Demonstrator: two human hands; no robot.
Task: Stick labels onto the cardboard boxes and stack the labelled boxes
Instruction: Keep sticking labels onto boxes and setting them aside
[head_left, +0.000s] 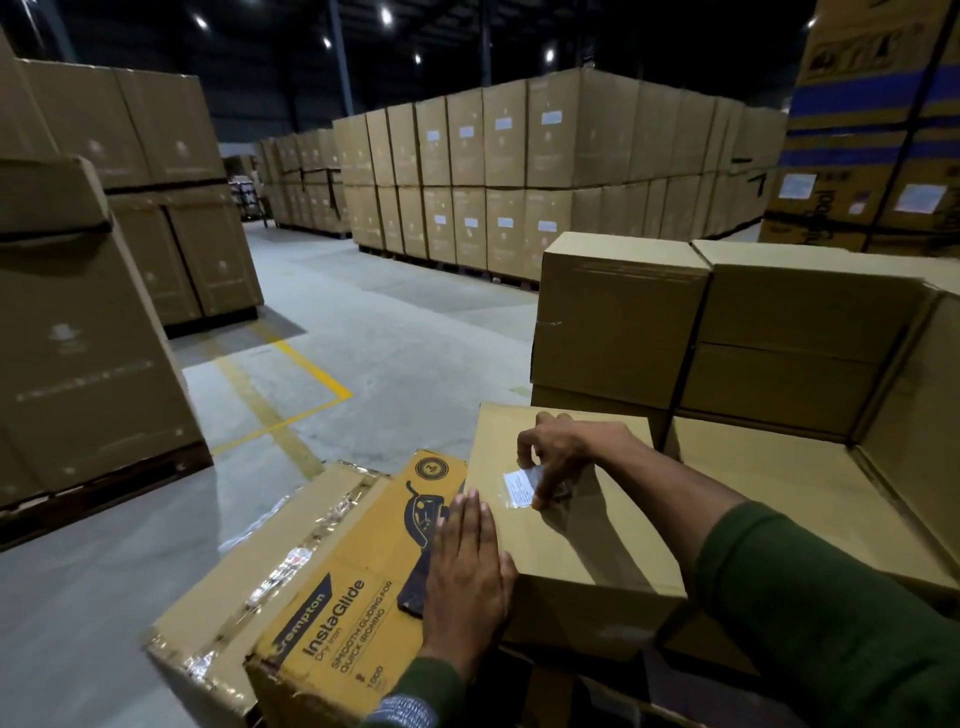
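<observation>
A plain cardboard box lies in front of me, low and centre-right. A small white label sits on its top face. My right hand pinches the label's right edge with thumb and fingertips, its fingers curled over it. My left hand lies flat with straight fingers against the box's left edge, holding it steady. Just left of it lies a yellow printed box marked InstaGlide.
A stack of plain boxes stands right behind the working box, and an open carton wall rises at the right. Tall pallet stacks line the left and the back. Grey floor with yellow lines lies between.
</observation>
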